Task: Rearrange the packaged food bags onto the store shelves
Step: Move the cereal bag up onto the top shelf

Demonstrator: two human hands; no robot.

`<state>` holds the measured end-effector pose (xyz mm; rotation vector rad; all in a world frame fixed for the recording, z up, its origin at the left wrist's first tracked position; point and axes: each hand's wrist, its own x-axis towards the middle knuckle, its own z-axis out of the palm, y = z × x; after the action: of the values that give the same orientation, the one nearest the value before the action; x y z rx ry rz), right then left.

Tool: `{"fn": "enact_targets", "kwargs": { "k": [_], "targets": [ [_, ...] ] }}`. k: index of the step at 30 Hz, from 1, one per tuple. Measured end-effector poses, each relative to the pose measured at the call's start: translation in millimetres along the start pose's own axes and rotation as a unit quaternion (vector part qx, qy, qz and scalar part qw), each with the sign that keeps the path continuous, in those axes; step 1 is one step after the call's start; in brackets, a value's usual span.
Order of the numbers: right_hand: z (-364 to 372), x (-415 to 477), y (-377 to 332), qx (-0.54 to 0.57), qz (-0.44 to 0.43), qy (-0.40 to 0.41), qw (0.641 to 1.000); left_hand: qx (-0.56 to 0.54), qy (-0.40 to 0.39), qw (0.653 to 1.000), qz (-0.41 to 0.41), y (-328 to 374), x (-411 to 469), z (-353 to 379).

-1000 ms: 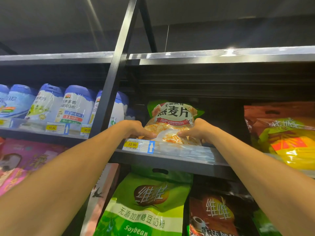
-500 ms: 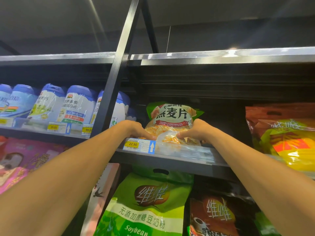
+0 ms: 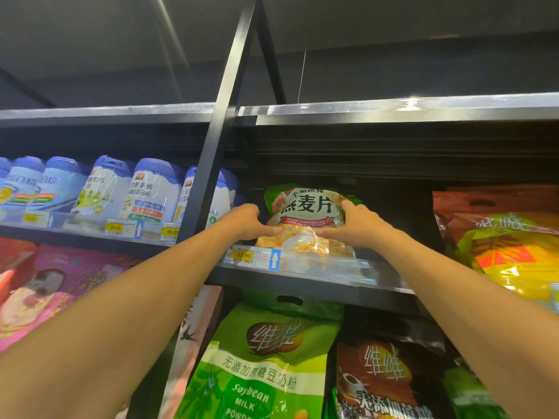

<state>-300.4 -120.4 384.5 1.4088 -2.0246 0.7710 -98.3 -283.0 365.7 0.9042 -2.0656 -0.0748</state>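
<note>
A green and white oat-flake bag (image 3: 305, 213) with a clear lower window stands on the upper shelf (image 3: 302, 278), just right of the black upright post. My left hand (image 3: 245, 222) grips its lower left side, fingers curled against the clear part. My right hand (image 3: 357, 223) holds its right side, thumb across the front and fingers behind the edge. Both arms reach up from below. The bag's bottom is hidden behind the shelf's clear price rail.
White tubs with blue lids (image 3: 151, 192) fill the shelf to the left. Red and yellow bags (image 3: 511, 237) sit at the right. Below are a green soybean milk bag (image 3: 266, 361), a brown bag (image 3: 384, 382) and pink bags (image 3: 45, 285). A slanted black post (image 3: 223, 122) divides the bays.
Both hands have slid higher on the oat-flake bag, the right one up its right edge. The bag now stands a little more upright on the shelf.
</note>
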Motion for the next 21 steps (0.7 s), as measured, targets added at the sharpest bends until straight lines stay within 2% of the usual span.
{"fn": "enact_targets", "kwargs": {
  "k": [3,8,13,21],
  "targets": [
    [-8,-16,-4,-0.044,-0.024,0.044,0.998,-0.029,0.067,0.996,0.048,6,-19,-6],
    [-21,-48,-13,-0.095,-0.062,0.141,0.983,0.000,0.157,0.980,0.123,9,-51,-16],
    [-25,-91,-15,-0.130,-0.094,0.206,0.965,0.056,0.180,0.968,0.164,9,-93,-24],
    [-17,-186,-29,-0.122,-0.102,0.230,0.960,0.075,0.186,0.960,0.195,-10,-180,-21]
  ]
}}
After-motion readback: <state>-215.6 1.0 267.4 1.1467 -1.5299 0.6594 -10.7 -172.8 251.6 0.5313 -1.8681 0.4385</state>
